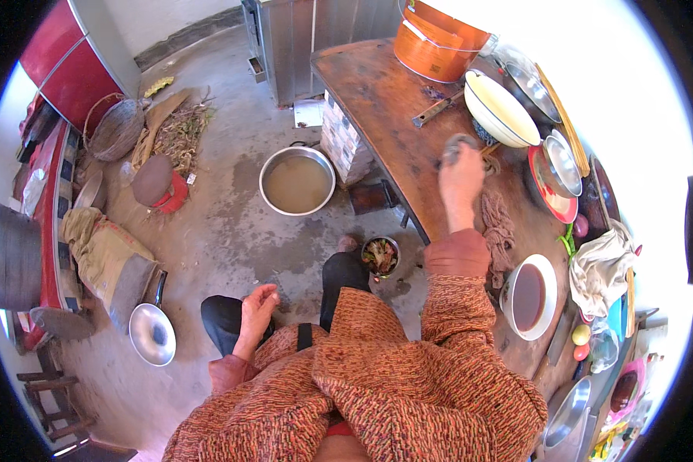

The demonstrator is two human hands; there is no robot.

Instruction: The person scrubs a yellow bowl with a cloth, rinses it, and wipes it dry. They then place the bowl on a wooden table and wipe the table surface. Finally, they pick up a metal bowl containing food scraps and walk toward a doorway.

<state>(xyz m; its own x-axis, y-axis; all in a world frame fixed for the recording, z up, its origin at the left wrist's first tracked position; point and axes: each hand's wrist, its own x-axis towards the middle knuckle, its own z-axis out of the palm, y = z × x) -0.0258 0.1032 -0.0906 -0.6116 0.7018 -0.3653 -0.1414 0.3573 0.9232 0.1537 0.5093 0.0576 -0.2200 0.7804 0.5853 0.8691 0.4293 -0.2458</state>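
Note:
My right hand (460, 179) reaches out over the brown wooden table (377, 100) and is closed on a grey scrubbing pad (456, 145) pressed against the tabletop. A brownish rag (499, 229) lies on the table just right of my forearm. My left hand (256, 306) rests on my left knee, fingers loosely apart, holding nothing. Both sleeves are an orange-red knitted fabric.
On the table stand an orange bucket (437, 42), a cream enamel basin (500, 108), metal lids (562, 162), a white bowl of dark liquid (528, 297) and a knife (436, 109). On the concrete floor sit a steel basin of murky water (296, 181), a small bowl of scraps (380, 256) and a steel plate (152, 333).

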